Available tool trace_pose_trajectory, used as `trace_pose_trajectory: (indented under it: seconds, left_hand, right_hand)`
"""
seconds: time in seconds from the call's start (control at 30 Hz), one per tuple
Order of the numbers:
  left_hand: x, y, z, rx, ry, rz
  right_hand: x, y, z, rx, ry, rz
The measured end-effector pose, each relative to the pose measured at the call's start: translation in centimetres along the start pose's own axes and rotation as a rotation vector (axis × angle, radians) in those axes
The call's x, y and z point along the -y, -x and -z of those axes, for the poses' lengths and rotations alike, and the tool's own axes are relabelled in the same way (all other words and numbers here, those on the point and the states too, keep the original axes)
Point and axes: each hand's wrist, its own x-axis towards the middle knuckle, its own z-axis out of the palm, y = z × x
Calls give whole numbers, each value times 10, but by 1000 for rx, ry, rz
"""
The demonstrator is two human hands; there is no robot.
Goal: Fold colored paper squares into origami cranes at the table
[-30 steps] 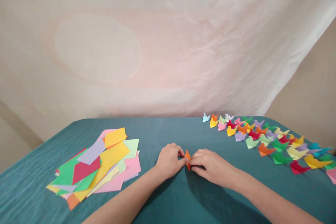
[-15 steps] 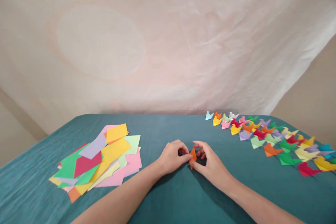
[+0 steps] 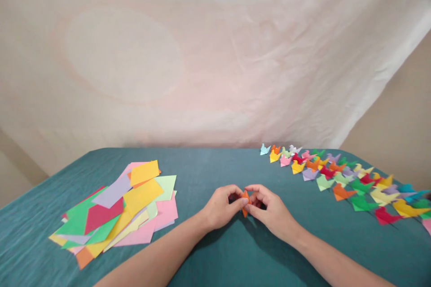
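A small folded piece of orange paper (image 3: 245, 210) is pinched between my two hands, just above the middle of the table near me. My left hand (image 3: 224, 206) grips its left side with thumb and fingertips. From the right, my right hand (image 3: 269, 206) closes on it too, the thumb near the other thumb and the index finger at its top. The fingers cover much of the paper, so its exact folds are hard to make out.
Loose coloured paper sheets (image 3: 141, 197) lie in an overlapping pile on the left. Rows of folded paper birds (image 3: 342, 192) in many colours stand on the right. A teal cloth (image 3: 208, 166) covers the table, and a pale sheet (image 3: 215, 54) hangs behind it.
Both hands have drawn closer together around the orange paper, and the right fingers have closed in on it. The view has shifted slightly, moving the pile and the birds a little left.
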Motion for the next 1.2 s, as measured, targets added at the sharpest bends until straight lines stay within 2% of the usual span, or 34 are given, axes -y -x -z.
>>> trace_pose_trajectory:
  seconds: [0.2, 0.33, 0.67, 0.97, 1.2]
  left_hand:
    - [-1, -1, 3, 34, -1, 27]
    - [-4, 0, 4, 95, -44, 11]
    - [-4, 0, 3, 141, 81, 24]
    - [3, -1, 2, 151, 63, 14]
    - [3, -2, 1, 144, 91, 13]
  right_hand:
    - [4, 3, 5, -79, 41, 117]
    - [6, 1, 9, -42, 61, 177]
    - [8, -1, 10, -9, 24, 166]
    - [-1, -2, 10, -27, 47, 210]
    - [2, -1, 10, -46, 39, 207]
